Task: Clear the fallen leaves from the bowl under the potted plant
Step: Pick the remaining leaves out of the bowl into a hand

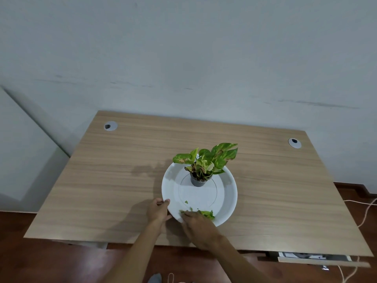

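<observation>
A wide white bowl (228,193) sits in the middle of the wooden desk. A small dark pot (198,181) with a green and yellow leafy plant (208,160) stands in the bowl's far half. Fallen green leaves (207,213) lie in a heap at the bowl's near rim, and one small scrap (186,202) lies apart from them. My left hand (159,209) grips the bowl's near-left rim. My right hand (196,223) rests over the near rim with its fingers on the leaf heap, hiding part of it.
The wooden desk (102,180) stands against a pale wall, with two round cable grommets (110,126) (294,142) at its back corners. A partly open drawer (314,259) shows under the front right edge. A pale cord (365,213) trails on the floor at the right.
</observation>
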{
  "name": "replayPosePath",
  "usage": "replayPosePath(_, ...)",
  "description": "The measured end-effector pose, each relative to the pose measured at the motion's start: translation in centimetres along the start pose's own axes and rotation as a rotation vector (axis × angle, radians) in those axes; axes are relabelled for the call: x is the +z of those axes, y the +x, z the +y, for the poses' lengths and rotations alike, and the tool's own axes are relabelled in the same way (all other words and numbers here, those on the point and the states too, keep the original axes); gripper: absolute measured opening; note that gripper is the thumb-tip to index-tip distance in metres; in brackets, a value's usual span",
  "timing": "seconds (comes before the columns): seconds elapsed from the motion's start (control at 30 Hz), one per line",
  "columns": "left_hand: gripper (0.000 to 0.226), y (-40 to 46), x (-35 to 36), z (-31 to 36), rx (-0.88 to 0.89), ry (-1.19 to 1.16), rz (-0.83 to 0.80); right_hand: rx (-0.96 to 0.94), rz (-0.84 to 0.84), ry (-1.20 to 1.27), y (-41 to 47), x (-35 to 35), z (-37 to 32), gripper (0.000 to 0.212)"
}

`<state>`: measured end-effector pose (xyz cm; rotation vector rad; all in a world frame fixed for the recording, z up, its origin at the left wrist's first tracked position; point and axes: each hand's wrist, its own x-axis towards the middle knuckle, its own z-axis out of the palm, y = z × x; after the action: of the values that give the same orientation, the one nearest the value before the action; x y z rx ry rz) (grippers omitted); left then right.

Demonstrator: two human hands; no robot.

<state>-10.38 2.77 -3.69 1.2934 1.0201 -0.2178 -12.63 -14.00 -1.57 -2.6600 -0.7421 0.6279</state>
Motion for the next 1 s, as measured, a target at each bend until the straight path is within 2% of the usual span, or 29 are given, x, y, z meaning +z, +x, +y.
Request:
replayPosePath(0.17,0.020,-0.2,0.0,0.0,-0.001,-0.014,-0.006,0.006,0.063,0.118,-1.2,-1.8,1.1,0.042)
replayPosePath(0.27,0.014,-0.2,0.1,-0.3,0.007,-0.013,0.008,0.076,0.091,0.119,0.5,-2.4,1.6,0.047)
replayPosePath(0.37,0.009,0.0,0.2,-0.5,0.011,-0.026,0.018,0.023,0.003,-0.010,2.4,-1.8,1.3,0.056)
replayPosePath(0.43,0.009,0.2,0.1,-0.7,0.009,-0.032,0.024,-0.033,-0.041,-0.068,2.2,-1.2,0.9,0.069)
replayPosePath(0.6,0.014,0.4,0.1,-0.8,0.020,-0.030,0.041,-0.152,0.015,-0.114,-0.2,-0.6,1.6,0.046)
replayPosePath(0.73,0.016,-0.3,0.3,-0.6,0.019,-0.038,0.038,-0.110,-0.027,-0.037,-1.3,-0.9,2.1,0.049)
replayPosePath(0.8,0.017,-0.6,0.3,-0.5,0.016,-0.044,0.040,-0.090,0.041,0.059,-1.0,-1.5,1.8,0.045)
replayPosePath(0.87,0.017,-0.7,0.2,-0.3,0.012,-0.036,0.038,0.014,0.130,0.132,-0.1,-2.0,1.9,0.043)
replayPosePath(0.93,0.016,-0.6,0.2,-0.2,0.007,-0.028,0.039,0.104,0.134,0.114,0.7,-1.9,2.1,0.044)
replayPosePath(1.0,0.016,-0.6,0.2,-0.1,0.009,-0.022,0.045,0.074,0.052,0.011,1.2,-1.5,2.2,0.044)
